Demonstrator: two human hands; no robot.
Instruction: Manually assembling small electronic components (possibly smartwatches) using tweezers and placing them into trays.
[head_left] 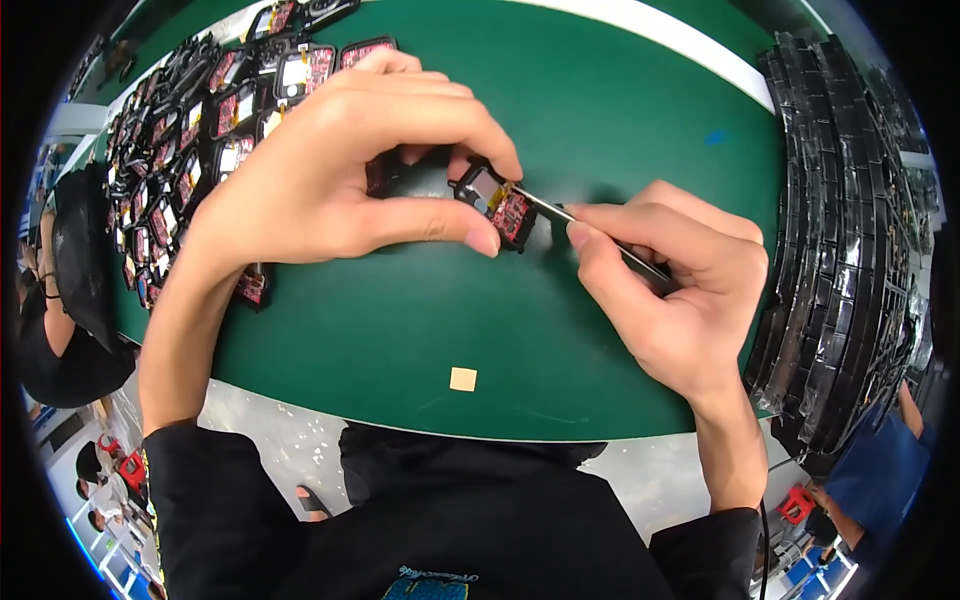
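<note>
Between the thumb and fingers of my left hand is a small black device housing, tilted above the green table. Its open face shows a red circuit board, a silvery-grey part and a yellowish strip. My right hand grips slim metal tweezers like a pen. Their tip meets the housing near its upper edge, beside the yellowish strip. Whether the tip pinches anything is too small to tell. The back of the housing is hidden by my left hand.
Many similar open housings with red boards crowd the table's left side, some behind my left hand. Stacked black trays line the right edge. A small beige square lies near the front edge of the green table. People sit at both sides.
</note>
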